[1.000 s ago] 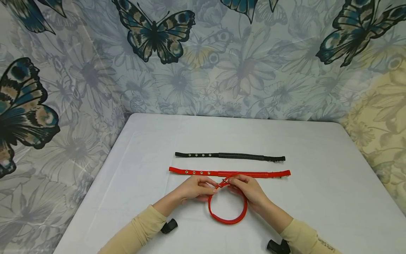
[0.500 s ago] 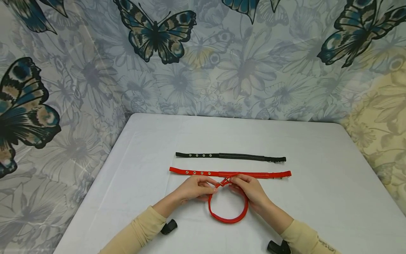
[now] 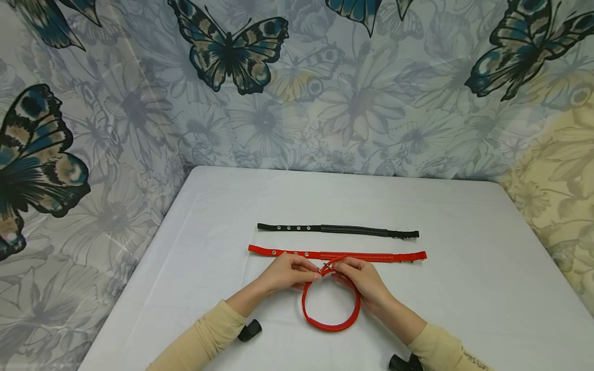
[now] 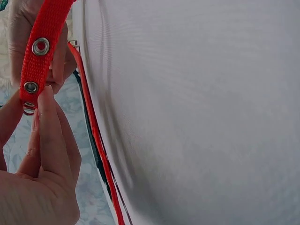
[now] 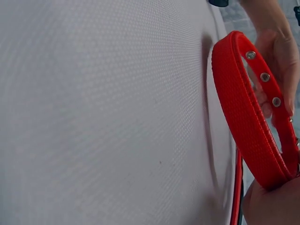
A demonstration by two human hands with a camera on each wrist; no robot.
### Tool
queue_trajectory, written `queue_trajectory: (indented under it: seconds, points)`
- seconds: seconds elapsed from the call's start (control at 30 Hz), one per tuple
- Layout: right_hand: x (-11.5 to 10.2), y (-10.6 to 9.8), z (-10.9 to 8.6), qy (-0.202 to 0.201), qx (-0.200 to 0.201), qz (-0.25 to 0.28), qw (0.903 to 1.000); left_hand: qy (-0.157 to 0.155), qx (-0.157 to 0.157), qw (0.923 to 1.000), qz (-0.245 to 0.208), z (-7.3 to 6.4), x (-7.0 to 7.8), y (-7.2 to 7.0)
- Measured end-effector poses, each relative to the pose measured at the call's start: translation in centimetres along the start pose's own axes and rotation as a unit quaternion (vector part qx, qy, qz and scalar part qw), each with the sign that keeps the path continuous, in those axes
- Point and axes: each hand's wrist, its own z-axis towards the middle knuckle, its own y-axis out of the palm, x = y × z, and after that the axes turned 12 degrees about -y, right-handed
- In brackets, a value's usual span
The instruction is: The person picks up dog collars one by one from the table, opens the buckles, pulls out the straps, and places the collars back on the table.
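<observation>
A red collar (image 3: 330, 327) with metal eyelets is bent into a ring between my two hands, its ends meeting at a buckle at the top. My left hand (image 3: 290, 273) pinches the eyelet strap beside the buckle. In the left wrist view, fingertips (image 4: 47, 101) grip the strap (image 4: 42, 61) right at an eyelet. My right hand (image 3: 359, 278) pinches the buckle end on the other side. In the right wrist view the padded band (image 5: 246, 112) loops up from that hand, with several eyelets along the inner side.
Just beyond the hands a second red collar (image 3: 274, 251) lies flat and straight. Behind it stretches a black collar (image 3: 352, 229), parallel. All lie on a white-covered table (image 3: 223, 196); butterfly-patterned cloth (image 3: 362, 113) hangs behind. Black wrist pieces (image 3: 249, 330) show under the sleeves.
Both hands keep hold of the red collar. The ring has shifted slightly left and toward me, and the hands have drawn a little closer at the buckle.
</observation>
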Motion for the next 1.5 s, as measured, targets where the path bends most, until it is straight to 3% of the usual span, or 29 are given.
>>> queue_trajectory:
  seconds: [0.37,0.57,0.97,1.5]
  points:
    - [0.09,-0.46,0.19,0.008,0.057,0.025,0.998,-0.003,-0.005,0.9999,-0.011,-0.25,-0.07,-0.02]
    - [0.11,-0.55,0.39,0.018,0.058,0.011,0.9981,0.0,-0.009,0.9998,-0.015,-0.21,-0.25,-0.06]
    - [-0.03,0.12,-0.03,0.016,0.035,-0.005,0.9993,0.006,0.027,0.9996,-0.001,-0.12,-0.04,0.25]
    - [-0.12,-0.31,0.08,0.014,0.052,0.002,0.9986,0.011,-0.011,0.9996,-0.026,-0.14,-0.3,0.11]
